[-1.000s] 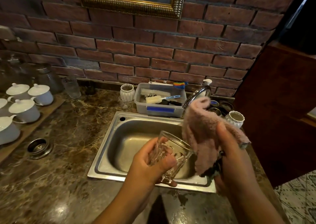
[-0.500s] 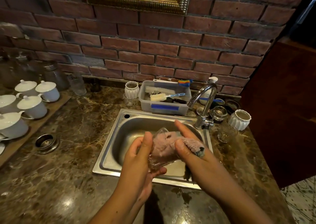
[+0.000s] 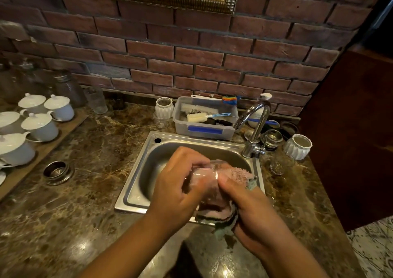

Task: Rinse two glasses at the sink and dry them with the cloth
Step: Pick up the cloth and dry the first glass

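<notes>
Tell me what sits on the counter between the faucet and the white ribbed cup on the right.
In the head view, a small metal-rimmed jar stands between the faucet and the white ribbed cup.

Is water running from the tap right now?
No, the tap spout shows no stream, and both hands work the cloth into the glass over the sink.

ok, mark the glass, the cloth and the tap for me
glass [image 3: 202,176]: head view, clear side wall between the two hands.
cloth [image 3: 239,172]: head view, pink fuzzy part sticking out past the glass.
tap [image 3: 258,126]: head view, upright chrome neck below the curve.
</notes>
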